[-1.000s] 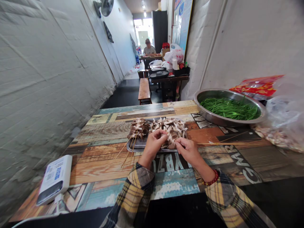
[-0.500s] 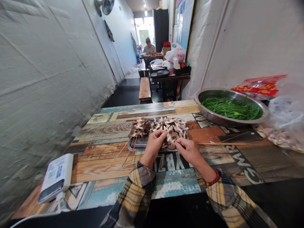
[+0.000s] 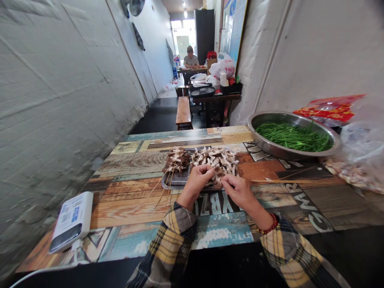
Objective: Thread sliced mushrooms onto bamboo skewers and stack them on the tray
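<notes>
My left hand (image 3: 198, 181) is closed in a pinch on an oyster mushroom (image 3: 219, 173) at the near edge of a pile. From the other side my right hand (image 3: 241, 191) pinches at the same mushroom, thumb and forefinger pressed together. The loose oyster mushrooms (image 3: 217, 155) fill the right part of a shallow clear tray (image 3: 170, 185). On its left end lie mushrooms threaded on skewers (image 3: 177, 158), with thin bamboo sticks (image 3: 163, 193) poking out toward me over the rim. My fingers partly hide what lies between them.
At the right stand a steel basin (image 3: 261, 149) of green chives (image 3: 292, 136) and plastic bags (image 3: 364, 140). Bamboo skewers (image 3: 288, 181) lie right of my hand. A white device (image 3: 72, 220) with a cable sits at left. A person (image 3: 191, 60) sits at a far table.
My left fingers have shifted slightly right, closer to the right hand, and the mushroom between them has turned a little. The right hand stays nearly in place.
</notes>
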